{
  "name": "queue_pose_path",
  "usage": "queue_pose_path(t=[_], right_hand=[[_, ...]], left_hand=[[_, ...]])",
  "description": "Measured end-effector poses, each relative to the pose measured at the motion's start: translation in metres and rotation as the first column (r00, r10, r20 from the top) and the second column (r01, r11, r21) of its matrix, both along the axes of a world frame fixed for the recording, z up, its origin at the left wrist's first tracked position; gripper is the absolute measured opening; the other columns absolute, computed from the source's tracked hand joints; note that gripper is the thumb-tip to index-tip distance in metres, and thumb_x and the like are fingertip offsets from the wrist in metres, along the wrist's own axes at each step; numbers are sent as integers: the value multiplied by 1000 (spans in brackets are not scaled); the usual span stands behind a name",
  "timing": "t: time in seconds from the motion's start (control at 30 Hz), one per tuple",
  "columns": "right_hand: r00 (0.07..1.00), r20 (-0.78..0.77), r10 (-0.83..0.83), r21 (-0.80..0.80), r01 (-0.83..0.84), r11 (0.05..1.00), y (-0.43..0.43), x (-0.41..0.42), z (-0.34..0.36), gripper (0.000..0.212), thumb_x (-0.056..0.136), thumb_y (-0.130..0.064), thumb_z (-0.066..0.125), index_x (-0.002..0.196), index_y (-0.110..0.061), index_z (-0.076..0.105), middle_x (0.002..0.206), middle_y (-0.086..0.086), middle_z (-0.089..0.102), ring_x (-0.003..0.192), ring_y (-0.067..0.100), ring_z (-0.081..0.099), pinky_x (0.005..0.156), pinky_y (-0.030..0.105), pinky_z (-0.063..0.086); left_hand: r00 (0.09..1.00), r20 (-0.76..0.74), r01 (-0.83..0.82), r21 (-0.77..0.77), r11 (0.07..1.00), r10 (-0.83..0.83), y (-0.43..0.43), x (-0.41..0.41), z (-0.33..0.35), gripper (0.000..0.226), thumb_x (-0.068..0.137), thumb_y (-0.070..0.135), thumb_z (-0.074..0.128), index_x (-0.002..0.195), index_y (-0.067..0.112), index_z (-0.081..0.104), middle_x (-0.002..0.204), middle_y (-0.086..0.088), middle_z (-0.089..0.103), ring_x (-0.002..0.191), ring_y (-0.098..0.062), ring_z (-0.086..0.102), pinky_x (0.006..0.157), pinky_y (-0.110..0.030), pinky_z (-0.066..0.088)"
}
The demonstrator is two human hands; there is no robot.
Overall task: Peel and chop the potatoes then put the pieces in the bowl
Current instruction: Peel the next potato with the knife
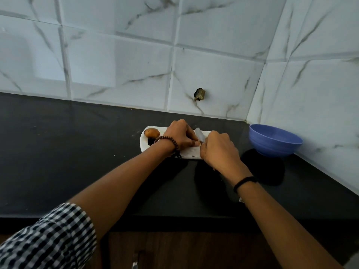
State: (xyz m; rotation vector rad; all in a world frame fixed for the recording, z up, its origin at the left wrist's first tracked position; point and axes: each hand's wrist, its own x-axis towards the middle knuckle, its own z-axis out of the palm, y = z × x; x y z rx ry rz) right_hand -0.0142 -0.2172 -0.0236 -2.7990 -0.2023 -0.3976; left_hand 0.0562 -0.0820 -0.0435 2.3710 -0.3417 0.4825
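A white cutting board with rounded corners lies on the black table, near the marble-patterned tiled wall. Both hands meet over the board. The left hand, with a brown beaded bracelet on its wrist, curls its fingers down around a tan potato piece, of which only a sliver shows. The right hand, with a black band on its wrist, is clenched around the handle of a pale-bladed knife. The blade juts out just beside the left fingers and the handle is hidden in the fist. A whole brown unpeeled potato rests on the board's far left corner. A round blue bowl stands on the table to the right, well apart from the board, close to the wall corner. A black-and-white checked sleeve covers the upper left arm.
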Motion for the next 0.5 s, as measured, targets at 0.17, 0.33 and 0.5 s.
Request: queue_pose_path(t=[0.17,0.33,0.5], right_hand=[[1000,12,13,-114,-12,993,7,-2,5,27,98,-14,52,124,-9,53,121,13,56,110,33,58,74,35,37],[1000,8,6,-148,-4,989,6,-8,6,28,98,-12,51,125,-9,53,121,12,55,110,32,58,74,35,37],[1000,-10,17,-156,-18,988,7,-14,3,26,97,-13,54,123,-9,54,122,13,56,110,33,58,78,38,40]], left_hand=[[1000,-7,-24,-16,1000,23,-2,-4,1,15,74,19,81,85,10,78,85,-2,74,80,-6,62,80,-20,51],[999,0,-38,-21,999,38,-3,-6,2,14,74,17,80,84,8,78,84,-3,74,80,-6,61,79,-20,50],[999,-5,-53,-22,998,53,-5,-3,1,14,74,18,80,84,9,78,85,-4,75,84,-10,66,82,-26,56]])
